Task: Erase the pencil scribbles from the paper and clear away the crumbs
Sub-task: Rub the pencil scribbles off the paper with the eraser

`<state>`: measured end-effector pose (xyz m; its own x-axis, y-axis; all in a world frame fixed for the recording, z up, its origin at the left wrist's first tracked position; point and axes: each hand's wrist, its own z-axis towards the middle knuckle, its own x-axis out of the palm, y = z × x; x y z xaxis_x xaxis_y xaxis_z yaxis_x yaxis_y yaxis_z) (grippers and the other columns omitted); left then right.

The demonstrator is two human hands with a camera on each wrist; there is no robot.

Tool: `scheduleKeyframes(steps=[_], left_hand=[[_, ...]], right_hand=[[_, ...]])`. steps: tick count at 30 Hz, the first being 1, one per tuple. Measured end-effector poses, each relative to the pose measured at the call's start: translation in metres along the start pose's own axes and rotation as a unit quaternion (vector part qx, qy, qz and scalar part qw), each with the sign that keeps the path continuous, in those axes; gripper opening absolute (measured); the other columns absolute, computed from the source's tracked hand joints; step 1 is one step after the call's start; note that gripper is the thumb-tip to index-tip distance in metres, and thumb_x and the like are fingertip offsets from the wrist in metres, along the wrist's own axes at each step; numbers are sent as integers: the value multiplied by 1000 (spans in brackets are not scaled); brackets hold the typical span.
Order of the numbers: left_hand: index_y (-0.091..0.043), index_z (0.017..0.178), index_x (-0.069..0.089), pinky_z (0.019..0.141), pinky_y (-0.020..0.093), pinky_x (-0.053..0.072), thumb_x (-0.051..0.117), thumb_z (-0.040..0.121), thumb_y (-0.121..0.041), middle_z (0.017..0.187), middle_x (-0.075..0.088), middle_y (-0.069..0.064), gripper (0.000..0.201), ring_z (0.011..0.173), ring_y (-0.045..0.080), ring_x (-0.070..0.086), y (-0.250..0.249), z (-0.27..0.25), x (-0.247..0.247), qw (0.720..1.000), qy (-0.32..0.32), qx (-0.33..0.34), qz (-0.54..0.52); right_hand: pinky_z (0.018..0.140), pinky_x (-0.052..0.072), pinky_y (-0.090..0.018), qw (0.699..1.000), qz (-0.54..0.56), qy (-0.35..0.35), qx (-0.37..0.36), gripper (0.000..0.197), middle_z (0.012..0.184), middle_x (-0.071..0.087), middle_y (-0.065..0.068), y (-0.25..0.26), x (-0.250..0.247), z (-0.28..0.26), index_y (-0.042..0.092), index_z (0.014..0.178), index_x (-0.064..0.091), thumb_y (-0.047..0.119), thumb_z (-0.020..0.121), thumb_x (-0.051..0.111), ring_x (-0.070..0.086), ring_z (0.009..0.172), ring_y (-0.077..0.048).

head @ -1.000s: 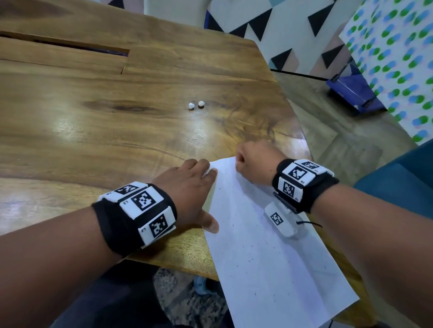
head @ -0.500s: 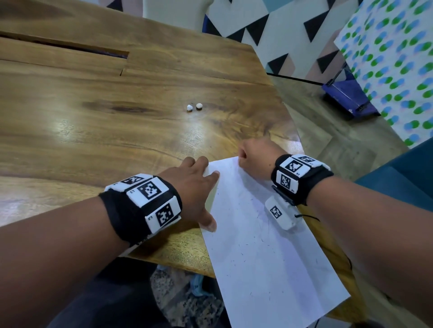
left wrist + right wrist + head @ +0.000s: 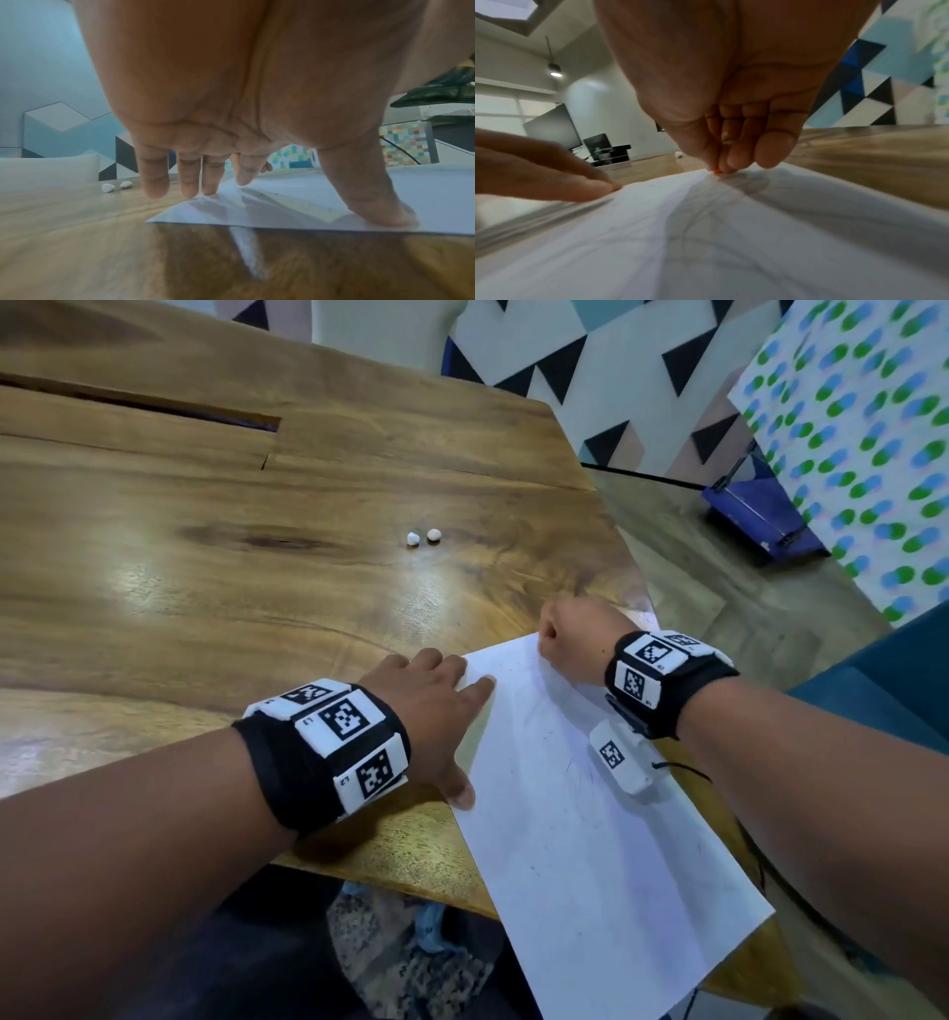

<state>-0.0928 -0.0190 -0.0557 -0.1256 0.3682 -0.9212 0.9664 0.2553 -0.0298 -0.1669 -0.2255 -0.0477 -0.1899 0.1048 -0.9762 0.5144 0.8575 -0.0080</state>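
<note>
Left hand [image 3: 436, 706] lies flat, fingers straight and spread, thumb and fingertips pressing the left edge of the white paper [image 3: 590, 839], lower centre-right on the glossy wooden table [image 3: 205, 588]. Right hand [image 3: 575, 639] curls fist-like at the paper's top corner, pinching a small orange eraser [image 3: 716, 171]. Two white lumps [image 3: 422, 537] sit upper centre.

Two small white lumps [image 3: 422, 537] side by side on the wooden table [image 3: 205, 588]; purple box [image 3: 760, 516] on the floor.

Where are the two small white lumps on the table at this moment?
In the head view the two small white lumps lie side by side on the wooden table, beyond the left hand and apart from the far corner of the paper.
</note>
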Motion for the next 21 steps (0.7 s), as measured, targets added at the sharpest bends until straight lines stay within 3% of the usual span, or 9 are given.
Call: scheduleKeyframes(steps=[2,4,7,9,12,15,18,21], left_hand=[[-24,162,11,117,48,33,72,72,-76,165,16,9,120,151,29,18,1,3,-2,1000,19,2,-12],[-23,160,17,114,49,38,75,70,-74,162,18,10,118,150,29,19,1,5,-2,999,28,2,-23],[-25,158,21,110,50,42,78,69,-70,160,18,9,115,149,28,18,0,6,0,999,38,-6,-35],[-25,159,18,111,51,42,78,70,-70,161,15,9,117,150,28,14,-1,6,1,998,42,-8,-35],[-24,163,8,114,52,40,76,73,-70,164,9,7,122,153,28,9,0,5,1,998,46,-8,-37],[-25,163,7,113,52,41,74,73,-72,165,7,4,121,153,27,7,1,4,0,998,43,-8,-49],[-26,161,14,110,52,43,65,72,-81,163,11,5,118,151,27,11,1,5,2,998,37,-8,-58],[-25,157,22,108,48,44,62,71,-85,157,19,6,112,147,28,16,-1,6,5,998,26,-5,-51]], right_hand=[[68,54,-34,999,14,4,-32,16,81,67,-3,5,0,-13,15,84,62,19,90,48,64,79,-24],[69,53,-33,996,39,28,-74,12,78,64,4,17,4,-33,18,84,61,21,90,51,61,77,-18],[68,50,-34,989,42,58,-126,9,81,62,2,34,13,-54,24,83,55,27,91,51,59,79,-21],[67,51,-36,990,19,52,-126,9,82,61,-1,32,17,-52,23,83,52,27,91,48,59,77,-24],[62,49,-34,998,8,29,-63,10,78,60,-2,13,14,-34,17,81,53,20,88,47,58,73,-26],[65,54,-38,1000,-5,7,-26,13,78,63,-8,-1,9,-21,14,75,56,17,84,47,61,73,-30],[61,48,-34,998,-21,10,-51,11,79,61,-4,5,10,-28,18,78,50,18,88,45,59,75,-27],[62,44,-35,992,-13,37,-123,10,82,58,0,25,18,-46,21,82,47,24,91,46,56,77,-25]])
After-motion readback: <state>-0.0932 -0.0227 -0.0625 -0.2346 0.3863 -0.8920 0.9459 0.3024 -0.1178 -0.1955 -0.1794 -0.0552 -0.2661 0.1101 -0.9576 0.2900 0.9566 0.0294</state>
